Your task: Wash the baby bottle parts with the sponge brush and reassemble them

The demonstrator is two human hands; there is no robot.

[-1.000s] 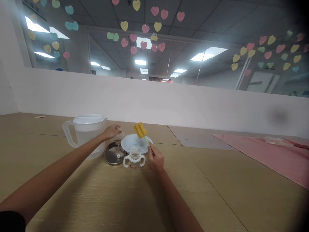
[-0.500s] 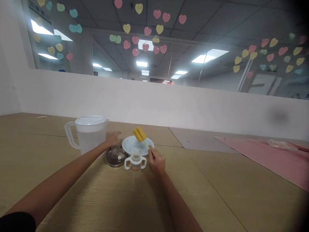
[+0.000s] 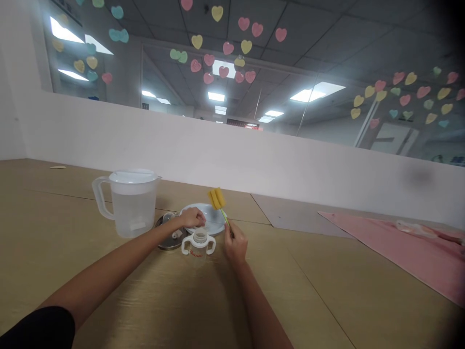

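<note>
A brush with a yellow sponge head [image 3: 217,198] and a green handle is in my right hand [image 3: 236,242], its head raised over the white plate [image 3: 218,226]. My left hand [image 3: 193,217] is over the plate's left part, fingers curled down; what they hold, if anything, is hidden. Just below it stands a clear bottle [image 3: 198,248] with two white handles and an open top. Left of the bottle, a round metal tray [image 3: 170,244] holds small clear and white parts, partly behind my left forearm.
A lidded clear pitcher [image 3: 133,206] with liquid stands at the left. A pink cloth [image 3: 395,247] lies at the right, with clear plastic on it. Behind the table rises a white wall [image 3: 232,155] below a window with heart-shaped notes.
My left hand has moved right, from beside the pitcher and over the metal tray to above the plate, and its fingers have curled. The sponge head is more upright and slightly further right.
</note>
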